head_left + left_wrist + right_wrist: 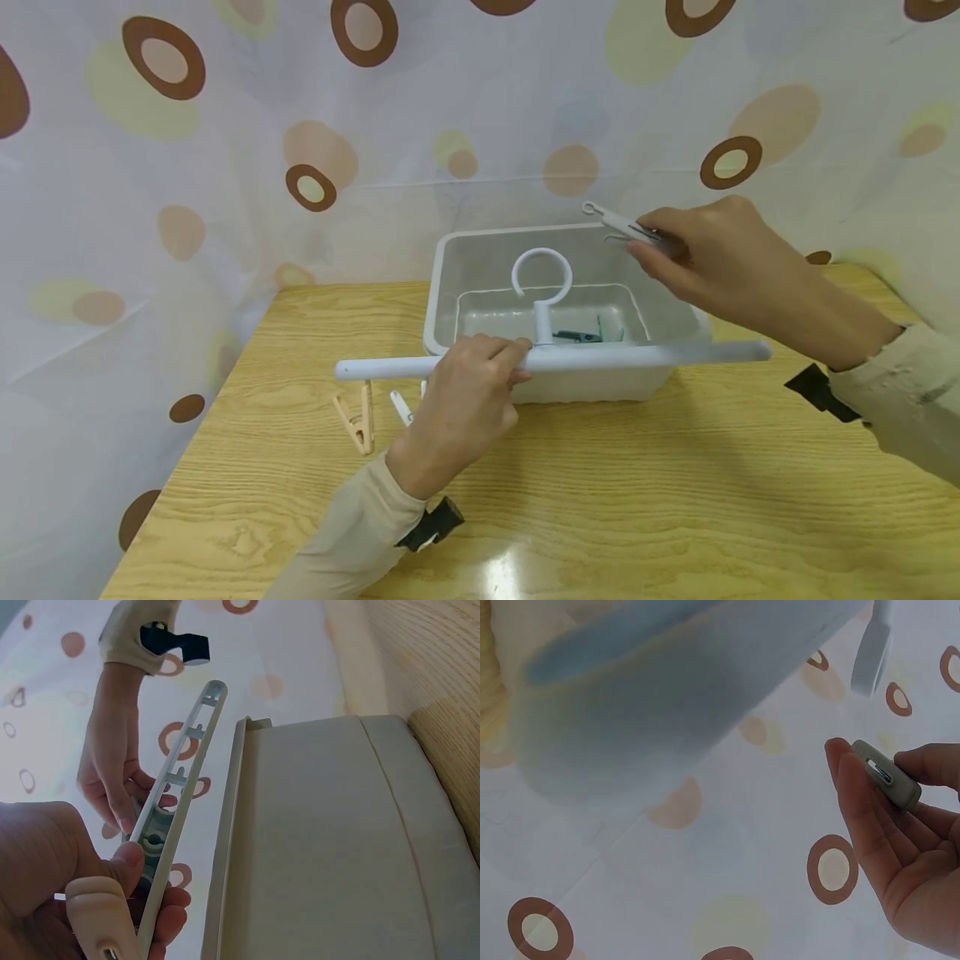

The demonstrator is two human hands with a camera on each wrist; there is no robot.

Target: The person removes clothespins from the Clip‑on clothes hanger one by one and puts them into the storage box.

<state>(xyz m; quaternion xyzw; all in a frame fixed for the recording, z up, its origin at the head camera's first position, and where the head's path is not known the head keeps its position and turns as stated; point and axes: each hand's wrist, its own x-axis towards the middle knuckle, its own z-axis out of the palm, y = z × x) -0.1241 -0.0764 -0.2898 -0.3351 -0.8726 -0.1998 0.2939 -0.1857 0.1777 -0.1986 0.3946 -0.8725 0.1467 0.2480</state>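
My left hand (pixel 465 400) grips the middle of a white hanger (pixel 615 357), its long bar level and its round hook (pixel 542 258) pointing up. In the left wrist view the bar's underside (pixel 174 780) shows a hollow channel with cross ribs. Off to the right and higher, my right hand (pixel 712 250) pinches a pale grey clothespin (pixel 626 225) with a small ring at one end. Its metal spring shows in the right wrist view, where thumb and fingertips hold the clothespin (pixel 887 776). Apart from the hanger, that clothespin hangs over the basin's back right corner.
Behind the hanger stands a pale grey basin (pixel 442 275) with dark green clothespins (pixel 577 336) inside. On the wooden table (pixel 637 500), a peach clothespin (pixel 358 425) lies left of my left hand. Beside it a white clothespin (pixel 401 407) is partly hidden. A patterned curtain (pixel 375 125) hangs behind.
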